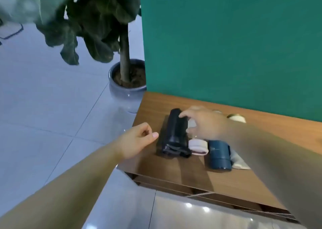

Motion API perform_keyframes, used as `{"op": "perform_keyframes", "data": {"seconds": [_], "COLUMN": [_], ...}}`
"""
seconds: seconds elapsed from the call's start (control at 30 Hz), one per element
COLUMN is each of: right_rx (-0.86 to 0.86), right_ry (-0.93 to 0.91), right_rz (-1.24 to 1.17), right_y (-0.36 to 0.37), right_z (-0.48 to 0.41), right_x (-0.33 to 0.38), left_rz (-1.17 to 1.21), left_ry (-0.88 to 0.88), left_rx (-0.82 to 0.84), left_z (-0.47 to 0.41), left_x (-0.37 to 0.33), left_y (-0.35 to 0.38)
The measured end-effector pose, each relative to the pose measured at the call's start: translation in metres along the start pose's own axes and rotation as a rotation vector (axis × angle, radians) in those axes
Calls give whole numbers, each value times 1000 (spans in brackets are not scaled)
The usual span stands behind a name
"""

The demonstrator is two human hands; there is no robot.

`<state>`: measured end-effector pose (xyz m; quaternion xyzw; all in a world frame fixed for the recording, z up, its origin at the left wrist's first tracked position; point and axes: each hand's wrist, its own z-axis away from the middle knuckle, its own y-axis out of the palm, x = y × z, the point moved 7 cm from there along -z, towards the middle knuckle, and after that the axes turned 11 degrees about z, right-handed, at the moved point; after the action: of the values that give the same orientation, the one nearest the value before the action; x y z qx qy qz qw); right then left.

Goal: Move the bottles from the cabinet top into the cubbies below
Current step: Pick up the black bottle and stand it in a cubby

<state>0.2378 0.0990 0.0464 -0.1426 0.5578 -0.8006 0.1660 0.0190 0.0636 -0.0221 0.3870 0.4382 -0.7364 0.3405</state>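
Under the right hand's fingers (184, 114) stands a glossy black bottle (175, 134), beside it a pale pink bottle (197, 146) and a dark navy bottle (219, 156), all on the brown wood-grain cabinet top (261, 129) against a plain teal-green wall (226, 45).

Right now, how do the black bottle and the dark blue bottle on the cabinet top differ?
The black bottle looks longer than the blue bottle. The right hand rests fingers on the black one; nothing touches the blue one. The black one lies nearer the cabinet's left edge. Both lie on their sides.
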Motion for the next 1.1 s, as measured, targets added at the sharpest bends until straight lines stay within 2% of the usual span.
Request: {"op": "perform_keyframes", "data": {"seconds": [0.23, 0.37, 0.47, 0.63, 0.73, 0.9, 1.0, 1.1], "right_rx": [48, -26, -120, -167, -234, -338, -318, -273], "right_ry": [-212, -303, -361, -363, -366, -428, -327, -185], "right_rz": [395, 592, 639, 635, 433, -183, -471, -566], "right_y": [45, 51, 54, 73, 77, 93, 143, 205], "right_z": [-54, -55, -39, 6, 42, 99, 107, 95], "right_x": [8, 38, 73, 126, 160, 210, 208, 190], "left_rz": [124, 238, 268, 301, 287, 284, 332, 341], "left_ry": [117, 159, 176, 128, 77, -8, -54, -80], "left_rx": [-182, -285, -393, -551, -573, -524, -472, -374], "left_z": [6, 32, 68, 147, 187, 207, 204, 188], "left_x": [55, 72, 83, 104, 120, 158, 181, 212], "left_y": [11, 4, -2, 3, 18, 50, 76, 109]}}
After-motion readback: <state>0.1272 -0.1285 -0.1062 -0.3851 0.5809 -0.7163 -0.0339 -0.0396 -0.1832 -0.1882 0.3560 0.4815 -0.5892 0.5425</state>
